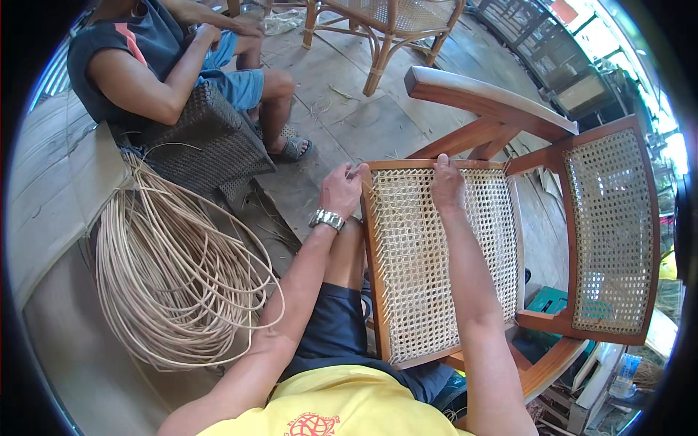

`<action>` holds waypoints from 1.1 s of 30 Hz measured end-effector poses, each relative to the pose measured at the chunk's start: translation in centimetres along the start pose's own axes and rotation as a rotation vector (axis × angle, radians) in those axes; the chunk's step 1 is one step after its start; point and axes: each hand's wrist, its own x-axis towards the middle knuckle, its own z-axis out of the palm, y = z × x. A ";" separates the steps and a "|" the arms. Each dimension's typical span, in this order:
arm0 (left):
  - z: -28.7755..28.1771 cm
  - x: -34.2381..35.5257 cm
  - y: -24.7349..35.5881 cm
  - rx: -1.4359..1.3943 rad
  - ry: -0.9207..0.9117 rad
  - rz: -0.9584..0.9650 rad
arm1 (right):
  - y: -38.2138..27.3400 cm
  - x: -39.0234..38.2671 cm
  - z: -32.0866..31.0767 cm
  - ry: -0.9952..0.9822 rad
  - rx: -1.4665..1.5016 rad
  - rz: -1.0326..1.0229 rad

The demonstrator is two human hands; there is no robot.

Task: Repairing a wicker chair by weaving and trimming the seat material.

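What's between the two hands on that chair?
In the head view, only woven cane seat and its wooden frame edge lie between the left hand and right hand.

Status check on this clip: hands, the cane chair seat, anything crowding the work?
Left hand pinching at far corner of woven cane seat. Right hand pressed on seat's far edge. Cane coil lies left; another person's seat nearby, apart.
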 end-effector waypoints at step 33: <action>-1.7 4.2 -18.7 0.959 -0.268 0.507 | -19.0 -25.2 -20.1 -0.340 0.519 -0.160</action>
